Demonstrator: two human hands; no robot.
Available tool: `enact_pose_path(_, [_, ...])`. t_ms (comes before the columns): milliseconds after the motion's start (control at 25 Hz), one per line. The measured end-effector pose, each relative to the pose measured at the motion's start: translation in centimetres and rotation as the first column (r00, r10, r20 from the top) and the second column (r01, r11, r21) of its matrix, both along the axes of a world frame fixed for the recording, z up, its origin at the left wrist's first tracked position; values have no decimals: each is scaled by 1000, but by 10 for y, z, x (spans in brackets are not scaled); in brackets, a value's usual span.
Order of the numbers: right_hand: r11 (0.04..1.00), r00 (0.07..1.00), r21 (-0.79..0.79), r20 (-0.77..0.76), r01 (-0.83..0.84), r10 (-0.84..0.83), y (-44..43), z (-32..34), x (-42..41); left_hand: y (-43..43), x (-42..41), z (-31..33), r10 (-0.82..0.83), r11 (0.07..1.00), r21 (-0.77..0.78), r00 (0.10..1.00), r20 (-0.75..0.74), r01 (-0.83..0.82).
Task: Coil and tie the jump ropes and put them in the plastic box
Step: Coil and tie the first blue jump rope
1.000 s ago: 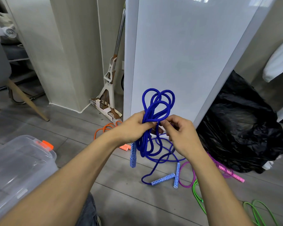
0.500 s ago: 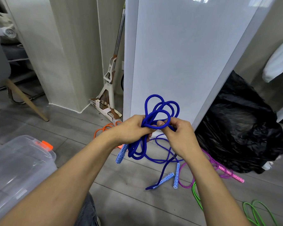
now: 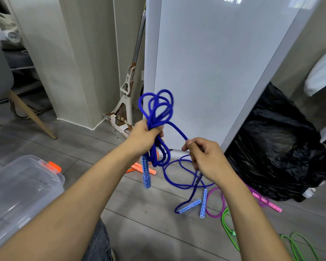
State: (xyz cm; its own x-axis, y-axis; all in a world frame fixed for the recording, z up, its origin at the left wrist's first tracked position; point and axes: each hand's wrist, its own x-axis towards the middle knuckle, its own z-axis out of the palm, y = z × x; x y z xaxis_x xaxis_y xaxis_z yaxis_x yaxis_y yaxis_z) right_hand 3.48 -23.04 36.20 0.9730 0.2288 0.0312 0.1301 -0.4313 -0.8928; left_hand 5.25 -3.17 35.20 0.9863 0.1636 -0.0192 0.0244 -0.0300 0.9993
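My left hand (image 3: 144,137) grips a bundle of blue jump rope (image 3: 156,108) in mid-air; loops stick up above the fist and hang below it. One blue-and-white handle (image 3: 146,174) dangles under that hand. My right hand (image 3: 205,157) pinches a strand of the same rope, drawn taut to the right of the bundle. More blue rope trails to the floor, where two blue-and-white handles (image 3: 196,205) lie. The clear plastic box (image 3: 21,189) with an orange latch stands at lower left.
On the floor lie an orange rope (image 3: 141,168) behind my left hand, a pink rope (image 3: 260,199) and a green rope (image 3: 231,228) at right. A black plastic bag (image 3: 275,147) sits at right, a white panel (image 3: 205,68) ahead, a mop (image 3: 128,87) and chair leg (image 3: 30,113) at left.
My right hand has pulled away from the bundle to the right and down, drawing a strand out taut. The left hand has lifted slightly with the coil.
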Motion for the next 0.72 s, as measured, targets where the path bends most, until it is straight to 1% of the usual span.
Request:
enact_pose_path(80, [999,1000,-41,-18,-13,12,-2,-1,-1,6,6,-3,197,977,-77,980,-31,-199])
enact_pose_path(160, [994,999,-107,-46,-26,21,-3,-3,-1,15,12,-7,368,914,-155,927,-71,-375])
enact_pose_path(240, [986,996,-164,-91,-32,18,-6,-6,2,24,16,-9,487,834,-239,867,-106,-497])
enact_pose_path(320, [979,994,-206,-112,-8,-15,-9,-9,5,30,18,-11,542,788,-258,828,-142,-560])
enact_pose_path(400, [975,995,-208,-48,74,-86,-11,-10,7,30,19,-12,534,780,-273,826,-179,-563])
enact_pose_path(440, [977,991,-170,-1,129,-131,-11,-10,8,27,18,-10,506,789,-289,841,-193,-542])
enact_pose_path(480, [976,983,-118,44,185,-181,-11,-10,7,24,17,-10,459,813,-297,865,-205,-501])
enact_pose_path(560, [965,960,-57,138,254,-245,-11,-9,7,14,11,-6,311,874,-314,924,-224,-370])
enact_pose_path(640, [968,959,-69,169,242,-228,-7,-9,7,0,-1,1,152,922,-317,963,-224,-220])
enact_pose_path(720, [974,976,-135,146,180,-160,1,-10,6,-12,-10,5,27,954,-285,975,-218,-90])
